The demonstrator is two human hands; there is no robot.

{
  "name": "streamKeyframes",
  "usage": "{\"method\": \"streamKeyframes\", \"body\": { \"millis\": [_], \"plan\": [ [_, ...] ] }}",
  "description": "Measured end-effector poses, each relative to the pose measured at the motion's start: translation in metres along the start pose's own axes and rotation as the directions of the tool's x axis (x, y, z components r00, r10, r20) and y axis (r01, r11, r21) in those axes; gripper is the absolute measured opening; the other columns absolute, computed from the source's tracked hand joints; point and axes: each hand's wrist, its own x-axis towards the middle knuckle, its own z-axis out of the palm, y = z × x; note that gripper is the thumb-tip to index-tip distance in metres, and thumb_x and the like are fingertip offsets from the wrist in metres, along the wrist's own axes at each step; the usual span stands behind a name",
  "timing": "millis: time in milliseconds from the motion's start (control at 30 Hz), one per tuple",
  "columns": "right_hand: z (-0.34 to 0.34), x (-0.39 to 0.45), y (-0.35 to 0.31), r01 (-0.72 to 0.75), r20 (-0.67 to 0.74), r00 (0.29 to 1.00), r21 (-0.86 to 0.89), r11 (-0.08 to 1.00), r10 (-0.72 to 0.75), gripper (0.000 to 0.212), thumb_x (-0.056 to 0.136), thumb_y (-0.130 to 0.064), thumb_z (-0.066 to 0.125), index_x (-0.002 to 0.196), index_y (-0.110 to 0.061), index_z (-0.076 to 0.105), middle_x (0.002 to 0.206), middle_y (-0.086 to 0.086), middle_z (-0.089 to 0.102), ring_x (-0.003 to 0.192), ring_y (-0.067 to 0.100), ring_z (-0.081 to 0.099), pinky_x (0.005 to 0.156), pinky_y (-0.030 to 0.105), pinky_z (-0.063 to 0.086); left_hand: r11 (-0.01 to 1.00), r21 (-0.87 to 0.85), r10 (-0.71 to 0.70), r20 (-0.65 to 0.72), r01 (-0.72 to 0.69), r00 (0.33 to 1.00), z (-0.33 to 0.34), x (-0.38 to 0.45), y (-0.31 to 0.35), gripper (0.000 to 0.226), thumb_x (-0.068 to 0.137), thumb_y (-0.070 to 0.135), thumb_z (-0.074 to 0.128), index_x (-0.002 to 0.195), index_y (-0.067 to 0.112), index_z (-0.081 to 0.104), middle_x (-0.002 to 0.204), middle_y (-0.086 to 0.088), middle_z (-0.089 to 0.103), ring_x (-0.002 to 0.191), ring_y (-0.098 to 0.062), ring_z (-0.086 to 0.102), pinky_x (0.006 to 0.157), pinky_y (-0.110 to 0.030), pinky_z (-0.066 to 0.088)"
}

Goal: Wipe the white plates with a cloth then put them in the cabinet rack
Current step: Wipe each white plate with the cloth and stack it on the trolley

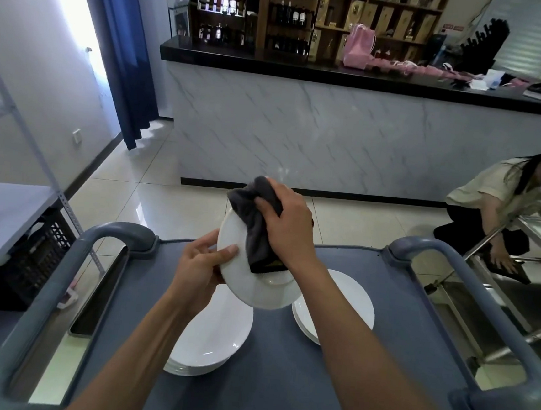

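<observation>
My left hand (199, 269) grips the left rim of a white plate (252, 288), held tilted above the cart. My right hand (288, 226) holds a dark grey cloth (255, 233) and presses it against the plate's upper face. Below on the grey cart top (279, 385) lies a stack of white plates (211, 340) at the left and another stack of white plates (348, 306) at the right, partly hidden by my right forearm.
The cart has grey handles at the left (60, 271) and right (481, 321). A metal shelf (7, 211) stands at the left, a marble-fronted counter (301, 135) ahead. A person (498, 208) crouches at the right beside a steel rack (516, 291).
</observation>
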Motion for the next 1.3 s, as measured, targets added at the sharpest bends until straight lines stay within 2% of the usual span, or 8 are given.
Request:
{"method": "streamKeyframes", "body": {
  "millis": [167, 300, 467, 600, 700, 867, 1067, 1300],
  "plan": [
    [-0.004, -0.002, 0.02, -0.113, -0.03, 0.993, 0.051, 0.992, 0.115, 0.038, 0.098, -0.039, 0.06, 0.134, -0.029, 0.059, 0.119, -0.006, 0.069, 0.11, 0.021, 0.061, 0.097, 0.044, 0.049, 0.998, -0.061, -0.006, -0.063, 0.002, 0.998, -0.007, -0.002, -0.003, 0.044, 0.084, 0.006, 0.063, 0.128, 0.004, 0.064, 0.111, -0.021, 0.069, 0.092, -0.035, 0.065, 0.066, -0.04, 0.058],
    [-0.014, -0.011, 0.03, -0.203, -0.05, 0.976, 0.163, 0.966, 0.214, 0.025, 0.099, -0.031, 0.063, 0.124, -0.028, 0.063, 0.108, -0.012, 0.069, 0.101, 0.01, 0.061, 0.091, 0.028, 0.048, 0.995, -0.097, 0.0, -0.101, -0.01, 0.995, -0.012, -0.003, -0.003, 0.04, 0.084, 0.007, 0.062, 0.124, 0.006, 0.066, 0.107, -0.016, 0.069, 0.091, -0.031, 0.064, 0.067, -0.039, 0.056],
    [-0.02, -0.019, 0.03, -0.266, -0.044, 0.959, 0.215, 0.94, 0.281, 0.031, 0.095, -0.035, 0.068, 0.125, -0.038, 0.059, 0.105, -0.026, 0.066, 0.101, -0.005, 0.06, 0.083, 0.008, 0.042, 0.986, -0.169, -0.014, -0.146, -0.011, 0.989, -0.014, 0.002, -0.002, 0.032, 0.087, 0.01, 0.06, 0.117, 0.013, 0.069, 0.102, -0.009, 0.071, 0.086, -0.025, 0.064, 0.062, -0.031, 0.055],
    [-0.014, -0.03, 0.028, -0.223, -0.056, 0.971, 0.144, 0.964, 0.232, 0.044, 0.09, -0.045, 0.065, 0.131, -0.033, 0.055, 0.119, -0.014, 0.065, 0.113, 0.011, 0.059, 0.097, 0.032, 0.049, 0.977, -0.21, 0.001, -0.189, -0.042, 0.982, -0.012, 0.01, 0.002, 0.027, 0.094, 0.008, 0.054, 0.117, 0.015, 0.067, 0.111, -0.01, 0.069, 0.097, -0.027, 0.064, 0.079, -0.043, 0.055],
    [-0.003, -0.04, 0.024, -0.155, -0.07, 0.985, -0.003, 0.988, 0.155, 0.066, 0.088, -0.055, 0.058, 0.146, -0.024, 0.047, 0.141, -0.005, 0.056, 0.129, 0.018, 0.05, 0.11, 0.04, 0.042, 0.973, -0.226, 0.003, -0.22, -0.054, 0.975, -0.009, 0.014, 0.006, 0.027, 0.096, 0.006, 0.053, 0.118, 0.014, 0.067, 0.116, -0.012, 0.068, 0.107, -0.029, 0.061, 0.099, -0.052, 0.048],
    [0.007, -0.055, 0.012, -0.028, -0.035, 0.999, -0.155, 0.987, 0.023, 0.076, 0.089, -0.062, 0.048, 0.152, -0.02, 0.044, 0.155, 0.004, 0.044, 0.14, 0.023, 0.04, 0.117, 0.04, 0.035, 0.975, -0.211, 0.02, -0.234, -0.071, 0.972, -0.007, 0.014, 0.011, 0.027, 0.097, 0.006, 0.053, 0.117, 0.016, 0.068, 0.114, -0.012, 0.07, 0.104, -0.03, 0.065, 0.093, -0.049, 0.055],
    [0.027, -0.078, 0.004, 0.155, -0.067, 0.982, -0.249, 0.956, -0.177, 0.069, 0.094, -0.054, 0.056, 0.15, -0.015, 0.045, 0.154, 0.007, 0.045, 0.14, 0.028, 0.041, 0.116, 0.045, 0.035, 0.968, -0.236, 0.019, -0.255, -0.081, 0.967, -0.009, 0.016, 0.01, 0.03, 0.098, 0.006, 0.051, 0.124, 0.014, 0.065, 0.116, -0.017, 0.068, 0.103, -0.032, 0.063, 0.083, -0.042, 0.057],
    [0.033, -0.083, 0.001, 0.228, -0.124, 0.952, -0.327, 0.917, -0.281, 0.066, 0.094, -0.05, 0.062, 0.147, -0.011, 0.05, 0.151, 0.011, 0.048, 0.135, 0.03, 0.046, 0.113, 0.049, 0.037, 0.975, -0.212, 0.012, -0.247, -0.066, 0.969, -0.008, 0.015, 0.012, 0.026, 0.098, 0.008, 0.052, 0.118, 0.013, 0.068, 0.117, -0.022, 0.065, 0.106, -0.039, 0.055, 0.105, -0.065, 0.037]
  ]
}}
